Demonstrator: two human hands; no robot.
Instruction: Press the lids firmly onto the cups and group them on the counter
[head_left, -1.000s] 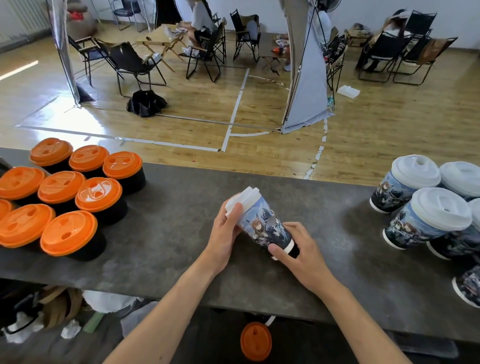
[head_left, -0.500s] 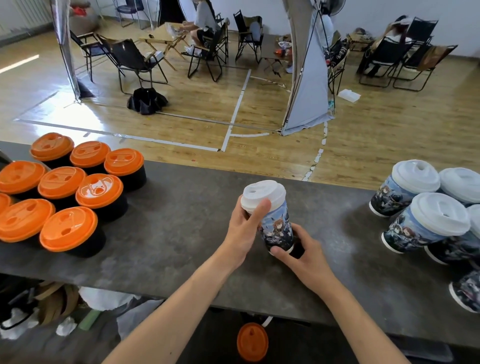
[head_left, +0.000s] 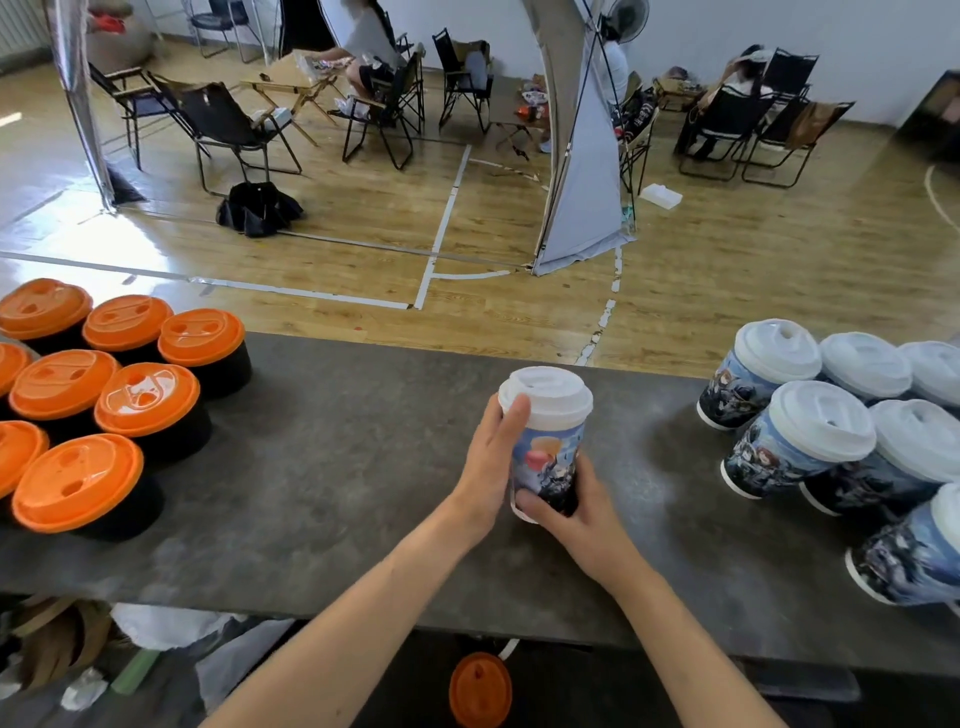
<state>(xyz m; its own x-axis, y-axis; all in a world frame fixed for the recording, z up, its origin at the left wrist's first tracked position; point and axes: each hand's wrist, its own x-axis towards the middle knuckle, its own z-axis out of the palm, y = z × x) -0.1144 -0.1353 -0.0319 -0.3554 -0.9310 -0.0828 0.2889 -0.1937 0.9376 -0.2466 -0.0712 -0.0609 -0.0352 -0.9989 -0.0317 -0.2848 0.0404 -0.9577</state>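
A printed paper cup (head_left: 548, 462) with a white lid (head_left: 548, 396) stands upright at the middle of the dark counter (head_left: 337, 467). My left hand (head_left: 491, 457) wraps its left side, with the fingertips up at the lid's rim. My right hand (head_left: 569, 512) grips the cup low, near its base. Several printed cups with white lids (head_left: 821, 426) are grouped at the right of the counter. Several black cups with orange lids (head_left: 145, 400) are grouped at the left.
The counter's far edge drops to a wooden floor with folding chairs and seated people beyond. A loose orange lid (head_left: 480, 690) lies below the counter's near edge, with paper and rubbish on a lower shelf (head_left: 104, 654) at the left.
The cup has been turned from tilted on its side to standing upright. Both hands stayed on it, the left sliding up to the lid rim and the right settling at the base.
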